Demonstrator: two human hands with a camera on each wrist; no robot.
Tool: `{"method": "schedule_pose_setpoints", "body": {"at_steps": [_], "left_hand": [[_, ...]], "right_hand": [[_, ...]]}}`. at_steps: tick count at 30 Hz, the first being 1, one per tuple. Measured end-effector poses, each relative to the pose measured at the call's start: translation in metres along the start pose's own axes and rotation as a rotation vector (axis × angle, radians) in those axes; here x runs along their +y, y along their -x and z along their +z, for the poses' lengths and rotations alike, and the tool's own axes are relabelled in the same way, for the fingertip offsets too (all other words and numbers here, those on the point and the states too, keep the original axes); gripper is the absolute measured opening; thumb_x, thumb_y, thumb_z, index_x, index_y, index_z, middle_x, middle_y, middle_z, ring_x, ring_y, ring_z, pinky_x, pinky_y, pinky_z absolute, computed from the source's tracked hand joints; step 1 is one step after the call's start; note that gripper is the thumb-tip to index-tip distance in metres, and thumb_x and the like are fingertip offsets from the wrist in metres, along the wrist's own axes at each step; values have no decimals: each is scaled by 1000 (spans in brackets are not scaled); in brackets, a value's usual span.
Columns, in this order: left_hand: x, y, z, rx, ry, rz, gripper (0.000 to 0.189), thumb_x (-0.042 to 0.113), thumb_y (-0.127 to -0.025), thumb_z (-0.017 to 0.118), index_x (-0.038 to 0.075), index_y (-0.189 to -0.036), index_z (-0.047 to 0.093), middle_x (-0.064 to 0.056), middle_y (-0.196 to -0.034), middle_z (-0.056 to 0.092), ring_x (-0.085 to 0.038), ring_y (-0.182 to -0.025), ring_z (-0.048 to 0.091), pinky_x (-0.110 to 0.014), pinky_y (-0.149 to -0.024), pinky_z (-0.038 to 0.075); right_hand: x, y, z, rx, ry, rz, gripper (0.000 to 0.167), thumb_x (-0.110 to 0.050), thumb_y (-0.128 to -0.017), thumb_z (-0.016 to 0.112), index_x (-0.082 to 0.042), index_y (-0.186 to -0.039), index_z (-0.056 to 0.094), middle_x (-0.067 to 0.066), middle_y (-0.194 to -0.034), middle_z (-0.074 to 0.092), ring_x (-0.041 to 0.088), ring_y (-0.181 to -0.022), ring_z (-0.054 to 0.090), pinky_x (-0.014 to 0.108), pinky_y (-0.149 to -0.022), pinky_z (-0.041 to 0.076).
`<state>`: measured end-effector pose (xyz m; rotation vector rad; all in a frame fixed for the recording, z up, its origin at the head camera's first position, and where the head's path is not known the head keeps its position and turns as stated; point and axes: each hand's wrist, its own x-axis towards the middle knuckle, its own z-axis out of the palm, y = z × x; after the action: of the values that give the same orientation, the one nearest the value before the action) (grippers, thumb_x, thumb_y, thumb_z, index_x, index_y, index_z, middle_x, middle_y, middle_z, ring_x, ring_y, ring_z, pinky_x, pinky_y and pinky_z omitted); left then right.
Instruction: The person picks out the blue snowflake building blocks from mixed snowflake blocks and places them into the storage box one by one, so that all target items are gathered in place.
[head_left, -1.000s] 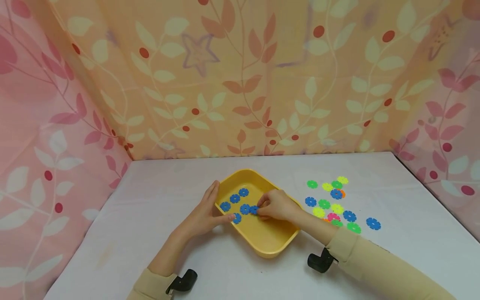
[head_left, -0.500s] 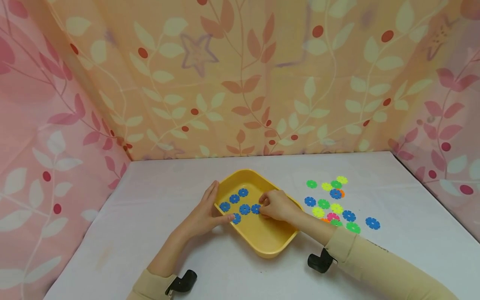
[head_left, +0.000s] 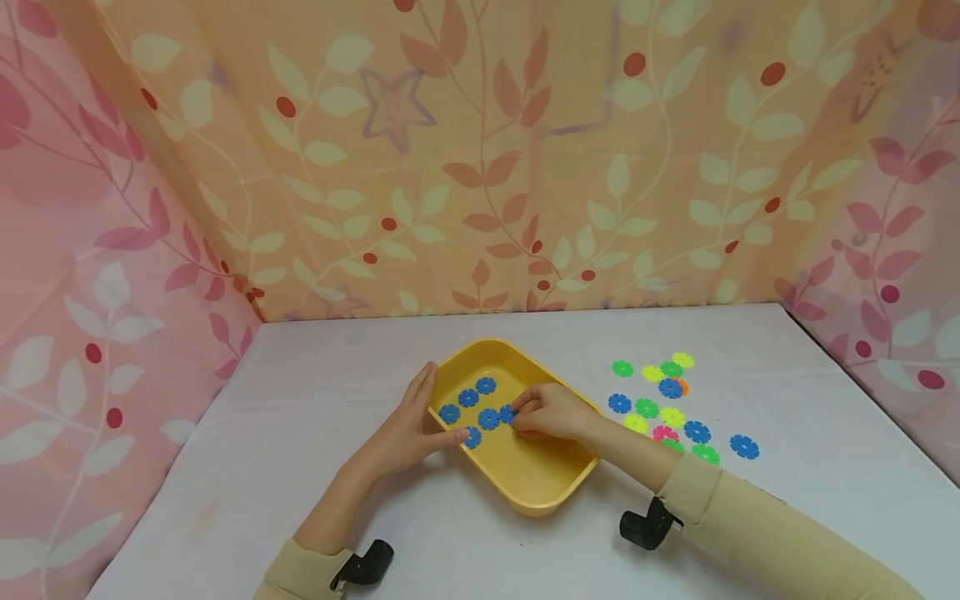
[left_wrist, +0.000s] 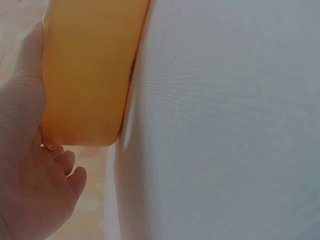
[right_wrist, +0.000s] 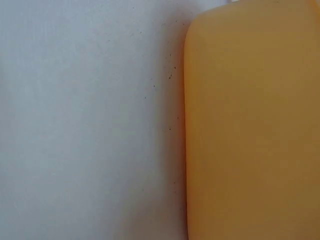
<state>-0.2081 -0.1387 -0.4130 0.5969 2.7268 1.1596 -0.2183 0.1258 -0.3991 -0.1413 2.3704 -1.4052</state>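
Observation:
A yellow plastic tray (head_left: 534, 497) stands at an angle on the white-covered table. My left hand (head_left: 403, 433) grips its left corner, thumb over the rim and fingers along the outer wall; the left wrist view shows the hand (left_wrist: 30, 150) against the tray's side (left_wrist: 90, 75). Inside, my right hand (head_left: 553, 412) pinches a blue notched disc (head_left: 507, 414) at its edge. That disc meets another blue disc (head_left: 489, 419) on its left. More blue discs (head_left: 468, 398) lie toward the tray's left end, one partly under the left thumb. The right wrist view holds only tray wall (right_wrist: 255, 125) and tablecloth.
Right of the tray lie several loose discs: green (head_left: 647, 408), yellow (head_left: 672, 417), pink (head_left: 665, 434) and blue (head_left: 745, 447), some overlapping. The right forearm passes in front of the nearest ones. A patterned curtain (head_left: 480, 167) rises behind the table.
My right fingers shift slightly around the blue disc, which lies flat half a second ago and is now partly covered by the fingertips. The left hand and tray stay put.

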Motion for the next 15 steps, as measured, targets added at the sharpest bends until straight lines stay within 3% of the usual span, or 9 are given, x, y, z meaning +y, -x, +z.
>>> {"method": "schedule_pose_setpoints", "body": {"at_steps": [10,15], "left_hand": [[1,-1,0,3,-7,-17,116,56,-79,75,13,-158,1,-1,-164,-2,-22,-148,6,-49,-116,17],[1,-1,1,3,-9,-17,115,56,-79,74,12,-158,2,0,-163,-2,-23,-148,6,-50,-116,17]], "right_hand": [[0,-2,0,64,6,-23,31,-9,-85,72,2,-112,63,4,-88,68,15,-76,65,27,-74,56],[-1,-3,1,23,-38,-76,33,-8,-86,72,2,-116,61,5,-95,70,16,-84,66,28,-78,56]]}}
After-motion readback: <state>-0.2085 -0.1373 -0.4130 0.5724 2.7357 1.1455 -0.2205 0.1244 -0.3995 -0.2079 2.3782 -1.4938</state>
